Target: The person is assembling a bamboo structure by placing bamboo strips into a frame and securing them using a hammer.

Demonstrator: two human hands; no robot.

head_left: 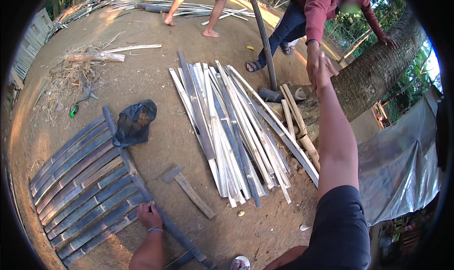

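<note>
My right arm reaches far out to the upper right, and my right hand [324,78] is clasped with the hand [313,57] of a person in a maroon top. Down at the lower left, my left hand [150,216] has its fingers curled beside the side rail [135,175] of a dark bamboo slatted panel [90,189]. Whether anything is inside those fingers is hidden. An axe [193,194] with a wooden handle lies on the dirt right of the panel. Farther right is a loose pile of split bamboo strips [231,132].
A black plastic bag [135,123] sits at the panel's far corner. A dark pole [262,38] and a leaning tree trunk [373,71] stand beyond the strips. Grey sheeting [402,170] hangs at right. Bare legs [215,14] of another person show at the top.
</note>
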